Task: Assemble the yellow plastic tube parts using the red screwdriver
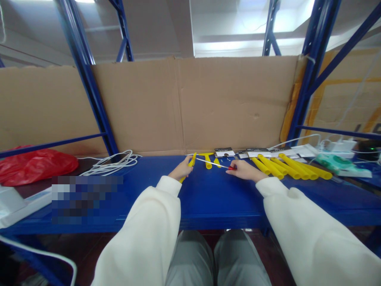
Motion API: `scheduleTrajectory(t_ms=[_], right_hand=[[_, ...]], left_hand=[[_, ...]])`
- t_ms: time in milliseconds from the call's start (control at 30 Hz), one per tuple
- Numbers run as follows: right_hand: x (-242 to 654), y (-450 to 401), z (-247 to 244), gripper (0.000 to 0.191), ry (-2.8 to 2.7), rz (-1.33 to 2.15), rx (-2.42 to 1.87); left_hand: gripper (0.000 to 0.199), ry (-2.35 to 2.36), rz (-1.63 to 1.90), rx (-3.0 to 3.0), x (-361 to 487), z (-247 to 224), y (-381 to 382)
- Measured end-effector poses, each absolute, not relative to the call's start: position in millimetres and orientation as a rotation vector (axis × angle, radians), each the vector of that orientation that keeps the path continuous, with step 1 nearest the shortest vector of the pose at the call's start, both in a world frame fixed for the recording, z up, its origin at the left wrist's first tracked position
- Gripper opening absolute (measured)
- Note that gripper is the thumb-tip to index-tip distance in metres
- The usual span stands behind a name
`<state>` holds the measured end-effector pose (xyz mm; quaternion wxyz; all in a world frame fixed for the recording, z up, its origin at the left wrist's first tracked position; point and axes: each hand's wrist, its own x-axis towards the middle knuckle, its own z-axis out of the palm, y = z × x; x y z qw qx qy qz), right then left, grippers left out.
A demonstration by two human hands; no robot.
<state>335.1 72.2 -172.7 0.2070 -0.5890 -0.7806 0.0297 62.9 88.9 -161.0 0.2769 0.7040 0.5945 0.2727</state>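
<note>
My left hand (pixel 180 170) is closed round a yellow plastic piece (pixel 193 159), which stands tilted above the blue table. In my right hand (pixel 246 171) is a screwdriver (pixel 232 168) with a red handle. Its long thin metal shaft points left, and the tip is close to the yellow piece; whether they touch I cannot tell. Behind the shaft lies a yellow T-shaped part (pixel 208 163), with a smaller yellow part (pixel 217 162) beside it. Tiny light-coloured bits, perhaps screws (pixel 228 159), lie near a black-and-white packet (pixel 224 152).
Several yellow tubes (pixel 290 167) lie side by side right of my right hand, with flat packets behind. A green-and-white item (pixel 339 163) is farther right. Coiled white cable (pixel 116 162) and a red bag (pixel 38 163) are at left. Cardboard (pixel 208 107) walls the back.
</note>
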Motion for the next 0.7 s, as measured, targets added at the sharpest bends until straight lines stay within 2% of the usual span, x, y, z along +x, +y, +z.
scheduleTrajectory(t_ms=[233, 367, 533, 700], right_hand=[[335.8, 72.4, -174.5, 0.019, -2.155, 0.134, -1.654], [333.1, 70.0, -170.5, 0.026, -2.183, 0.179, -1.687], [333.1, 68.3, -169.5, 0.015, -2.141, 0.035, -1.707], [336.1, 70.4, -172.0, 0.015, -2.131, 0.010, -1.698]], left_hand=[[0.064, 1.582, 0.740, 1.913, 61.4, -163.3, 91.3], [0.064, 1.593, 0.749, 1.907, 60.9, -163.5, 92.3], [0.063, 1.591, 0.740, 1.928, 62.5, -161.7, 89.6], [0.062, 1.598, 0.743, 1.918, 63.2, -161.4, 90.0]])
